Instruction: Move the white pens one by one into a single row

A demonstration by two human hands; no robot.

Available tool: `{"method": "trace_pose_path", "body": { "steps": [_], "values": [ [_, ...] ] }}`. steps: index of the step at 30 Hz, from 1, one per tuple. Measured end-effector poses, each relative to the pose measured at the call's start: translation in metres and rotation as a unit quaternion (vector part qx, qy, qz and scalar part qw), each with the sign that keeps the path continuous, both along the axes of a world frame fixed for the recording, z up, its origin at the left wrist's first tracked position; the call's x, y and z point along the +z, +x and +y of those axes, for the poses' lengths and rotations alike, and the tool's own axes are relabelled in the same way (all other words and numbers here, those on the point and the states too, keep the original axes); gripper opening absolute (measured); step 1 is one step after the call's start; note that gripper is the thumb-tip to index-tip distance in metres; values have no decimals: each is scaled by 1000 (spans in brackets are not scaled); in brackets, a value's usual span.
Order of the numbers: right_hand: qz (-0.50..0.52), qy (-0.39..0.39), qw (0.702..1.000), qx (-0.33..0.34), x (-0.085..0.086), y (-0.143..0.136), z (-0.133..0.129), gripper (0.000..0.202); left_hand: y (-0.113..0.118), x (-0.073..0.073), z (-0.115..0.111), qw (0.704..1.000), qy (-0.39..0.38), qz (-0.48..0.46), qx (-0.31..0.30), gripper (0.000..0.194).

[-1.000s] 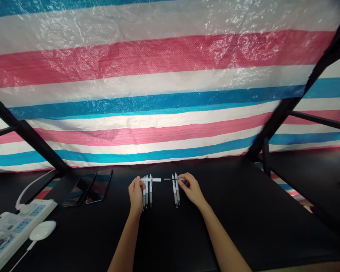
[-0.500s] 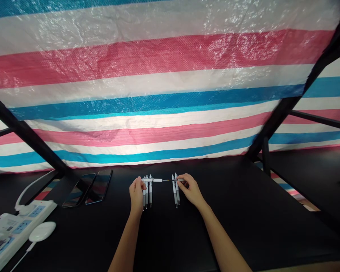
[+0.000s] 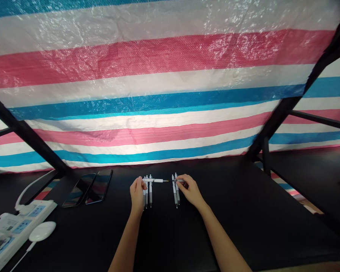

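A white pen barrel (image 3: 158,180) lies level in the fingers of my left hand (image 3: 137,190), a thin refill sticking out of its right end. My right hand (image 3: 188,187) pinches a small grey pen part (image 3: 179,180) to the right of the refill tip. Below the barrel, several white-and-grey pens (image 3: 150,192) stand side by side on the black table, partly covered by my left hand. Two more such pens (image 3: 175,192) lie beside the fingertips of my right hand.
Two dark phones (image 3: 79,190) (image 3: 99,187) lie at the left. A white power strip (image 3: 19,230) and a white round charger (image 3: 42,231) are at the lower left. Black frame bars (image 3: 31,141) rise at both sides before a striped sheet (image 3: 158,128).
The barrel and my left hand have shifted very slightly to the right. Less of the refill shows between the barrel and my right hand, and a gap has appeared beside its tip.
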State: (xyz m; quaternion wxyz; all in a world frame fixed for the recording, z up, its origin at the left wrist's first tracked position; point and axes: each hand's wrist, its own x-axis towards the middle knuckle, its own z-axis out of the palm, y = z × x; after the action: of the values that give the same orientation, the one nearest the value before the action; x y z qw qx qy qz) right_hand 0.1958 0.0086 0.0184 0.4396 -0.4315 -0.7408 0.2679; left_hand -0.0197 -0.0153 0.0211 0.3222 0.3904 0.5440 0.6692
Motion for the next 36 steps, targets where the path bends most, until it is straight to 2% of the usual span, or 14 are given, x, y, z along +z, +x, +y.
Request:
{"method": "trace_pose_path", "body": {
  "steps": [4,10,13,25,32,36],
  "values": [
    [-11,-1,1000,5,-1,-1,-1,16,5,2,-2,1000,-6,23,-18,39],
    [-12,-3,1000,7,0,-2,-1,16,17,1,-1,992,-26,73,-102,44],
    [1,-7,1000,0,-1,-1,-1,17,19,0,0,989,-29,74,-122,46],
    [-12,-17,1000,11,2,-1,-2,19,16,-2,0,985,-13,108,-131,45],
    [-40,-13,999,4,4,0,-3,27,15,-1,-3,983,-11,144,-114,36],
    [-60,-17,998,2,2,-1,-1,30,13,-6,-2,978,5,176,-107,27]
  ]
}}
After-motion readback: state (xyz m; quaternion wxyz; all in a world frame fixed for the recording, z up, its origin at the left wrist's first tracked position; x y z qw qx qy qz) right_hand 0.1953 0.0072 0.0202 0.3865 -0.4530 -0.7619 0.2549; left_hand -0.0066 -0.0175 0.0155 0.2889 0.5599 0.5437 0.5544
